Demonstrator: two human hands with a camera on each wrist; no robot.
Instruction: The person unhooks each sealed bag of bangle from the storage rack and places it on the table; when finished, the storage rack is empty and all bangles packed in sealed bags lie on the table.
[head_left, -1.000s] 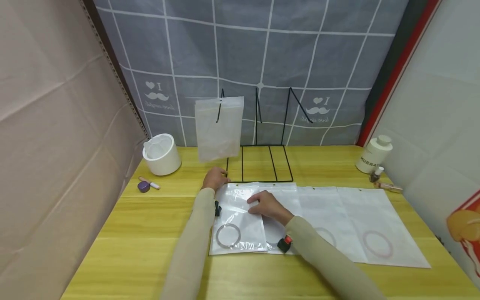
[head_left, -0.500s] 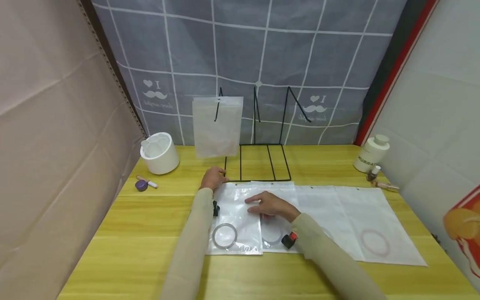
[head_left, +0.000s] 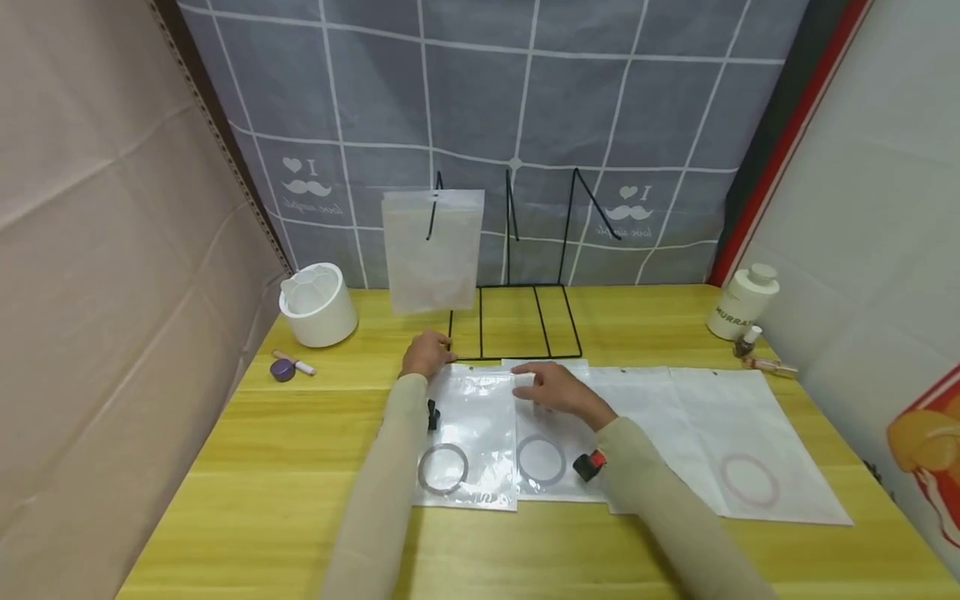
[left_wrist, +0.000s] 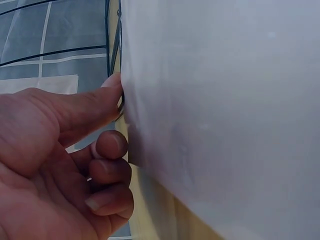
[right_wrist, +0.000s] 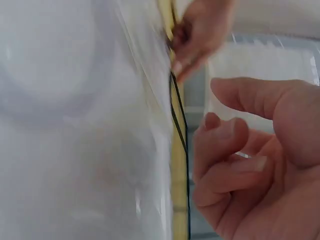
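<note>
Several flat zip bags lie side by side before a black wire rack (head_left: 517,358). In the leftmost bag (head_left: 480,433) a grey ring (head_left: 442,469) shows through the clear plastic. My left hand (head_left: 427,354) is at its upper left corner by the rack's base. In the left wrist view that hand's thumb and loosely curled fingers touch the bag's edge, with no clear pinch. The second bag (head_left: 536,425) also has a ring (head_left: 542,461) in it. Over its top edge hovers my right hand (head_left: 558,387), thumb and fingers apart with nothing between them.
A whitish bag (head_left: 453,258) hangs on the rack's left hook. White pot (head_left: 337,321), purple lid (head_left: 282,370) and small stick (head_left: 303,367) stand or lie at left. At right are a white bottle (head_left: 742,308), a small vial (head_left: 747,342) and further bags (head_left: 675,417).
My right hand has lifted off the leftmost bag and moved right and back to the second bag's top edge. The leftmost bag has slid slightly left. My left hand has stayed at its corner.
</note>
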